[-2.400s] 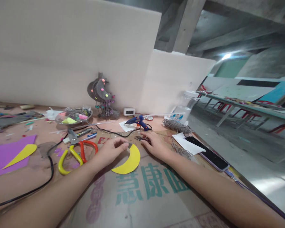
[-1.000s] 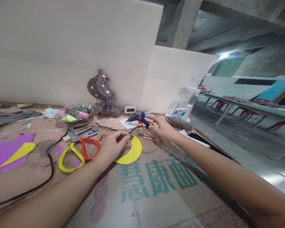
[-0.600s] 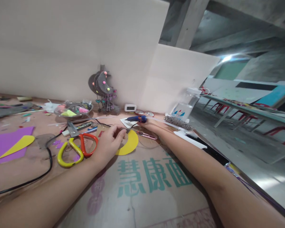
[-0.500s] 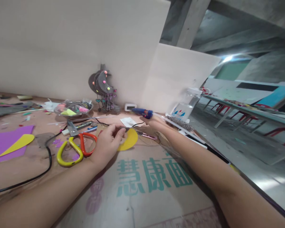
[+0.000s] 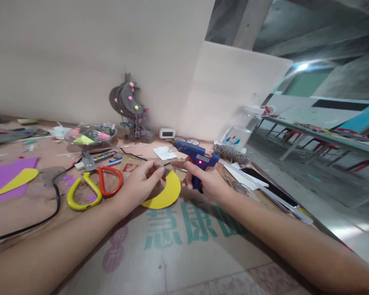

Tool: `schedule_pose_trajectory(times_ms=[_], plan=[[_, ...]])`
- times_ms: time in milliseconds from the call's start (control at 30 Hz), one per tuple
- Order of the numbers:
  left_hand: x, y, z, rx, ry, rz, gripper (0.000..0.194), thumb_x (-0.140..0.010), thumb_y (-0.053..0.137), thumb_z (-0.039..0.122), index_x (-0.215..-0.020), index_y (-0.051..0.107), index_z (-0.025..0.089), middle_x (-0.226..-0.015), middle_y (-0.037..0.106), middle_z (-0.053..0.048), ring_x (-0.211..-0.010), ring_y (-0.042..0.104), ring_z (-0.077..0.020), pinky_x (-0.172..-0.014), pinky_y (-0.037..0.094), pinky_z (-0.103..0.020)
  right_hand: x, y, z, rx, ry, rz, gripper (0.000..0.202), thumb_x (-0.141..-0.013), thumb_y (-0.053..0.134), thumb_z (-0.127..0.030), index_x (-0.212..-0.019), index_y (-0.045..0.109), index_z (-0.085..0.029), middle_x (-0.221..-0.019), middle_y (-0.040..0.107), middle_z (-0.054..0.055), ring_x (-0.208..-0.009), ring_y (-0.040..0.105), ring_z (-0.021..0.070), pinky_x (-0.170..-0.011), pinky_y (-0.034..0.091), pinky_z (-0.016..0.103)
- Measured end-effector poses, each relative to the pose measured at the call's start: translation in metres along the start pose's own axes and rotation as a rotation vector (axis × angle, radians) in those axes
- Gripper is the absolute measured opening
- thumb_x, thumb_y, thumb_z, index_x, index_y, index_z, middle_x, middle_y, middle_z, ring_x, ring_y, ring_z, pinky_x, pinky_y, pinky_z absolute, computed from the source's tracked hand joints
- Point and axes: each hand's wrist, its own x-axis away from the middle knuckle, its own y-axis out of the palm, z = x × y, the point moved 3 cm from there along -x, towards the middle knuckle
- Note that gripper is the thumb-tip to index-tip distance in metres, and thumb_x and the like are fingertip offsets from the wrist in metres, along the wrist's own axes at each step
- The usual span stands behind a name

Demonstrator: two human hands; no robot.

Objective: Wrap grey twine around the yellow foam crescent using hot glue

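My right hand (image 5: 206,179) is wrapped round a blue hot glue gun (image 5: 199,156) with a small red light; its nozzle points left. Between the fingers of my left hand (image 5: 146,180) is a yellow crescent cutout (image 5: 167,196), held just above the cardboard. My fingers hide part of its upper edge. Scissors (image 5: 100,186) with one yellow and one red handle lie left of my left hand. A dark strand and a small grey bit show near the crescent's tip, too small to make out.
Grey moon ornaments (image 5: 127,100) with hanging beads stand against the wall. Near them are a bowl of craft bits (image 5: 90,137), a small digital clock (image 5: 167,133) and a plastic jar (image 5: 242,127). A black cord (image 5: 58,205) crosses the left side; purple sheets (image 5: 10,176) lie beyond it.
My right hand has brought the glue gun from near the clock back towards me, closer to the crescent. The yellow crescent now shows more fully in my left hand.
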Motion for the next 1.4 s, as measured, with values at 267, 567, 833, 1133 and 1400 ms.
schedule_pose_trajectory(times_ms=[267, 567, 833, 1133, 1400], plan=[[-0.003, -0.003, -0.003, -0.041, -0.018, 0.029, 0.024, -0.077, 0.053, 0.041, -0.076, 0.053, 0.017, -0.062, 0.058, 0.001, -0.048, 0.049, -0.0086, -0.046, 0.037, -0.019, 0.008, 0.004, -0.007, 0.119, -0.118, 0.091, 0.019, -0.077, 0.058, -0.038, -0.078, 0.056, -0.019, -0.07, 0.062, 0.0, -0.069, 0.061, 0.0149, -0.074, 0.05, 0.032], [-0.002, -0.005, 0.0, -0.071, -0.024, 0.046, 0.023, -0.079, 0.051, 0.04, -0.08, 0.053, 0.017, -0.06, 0.057, 0.002, -0.048, 0.049, -0.0078, -0.048, 0.038, -0.018, 0.02, 0.006, 0.0, 0.405, -0.053, 0.111, 0.023, -0.08, 0.052, -0.045, -0.084, 0.057, -0.022, -0.068, 0.061, 0.001, -0.059, 0.057, 0.0157, -0.059, 0.05, 0.031], [-0.003, -0.004, 0.0, -0.228, -0.019, 0.061, 0.028, -0.075, 0.056, 0.044, -0.076, 0.06, 0.016, -0.06, 0.062, 0.0, -0.049, 0.051, -0.0098, -0.046, 0.036, -0.019, 0.007, -0.001, -0.004, 0.2, -0.096, 0.162, 0.031, -0.078, 0.057, -0.042, -0.101, 0.059, -0.021, -0.093, 0.064, 0.004, -0.064, 0.061, 0.0129, -0.068, 0.051, 0.031], [-0.002, -0.001, 0.001, -0.213, -0.024, 0.002, 0.027, -0.075, 0.055, 0.042, -0.076, 0.059, 0.016, -0.061, 0.06, 0.0, -0.046, 0.048, -0.0078, -0.045, 0.036, -0.019, 0.008, 0.002, 0.006, 0.157, -0.103, 0.077, 0.03, -0.079, 0.057, -0.041, -0.098, 0.057, -0.019, -0.079, 0.064, 0.002, -0.075, 0.061, 0.0158, -0.077, 0.049, 0.032], [-0.007, -0.008, -0.007, -0.157, -0.031, 0.104, 0.028, -0.075, 0.056, 0.043, -0.077, 0.058, 0.016, -0.059, 0.059, 0.001, -0.047, 0.05, -0.0087, -0.048, 0.038, -0.021, 0.011, -0.003, 0.009, 0.447, -0.05, 0.137, 0.031, -0.079, 0.052, -0.046, -0.095, 0.061, -0.022, -0.074, 0.063, 0.002, -0.067, 0.059, 0.0163, -0.065, 0.048, 0.03]])
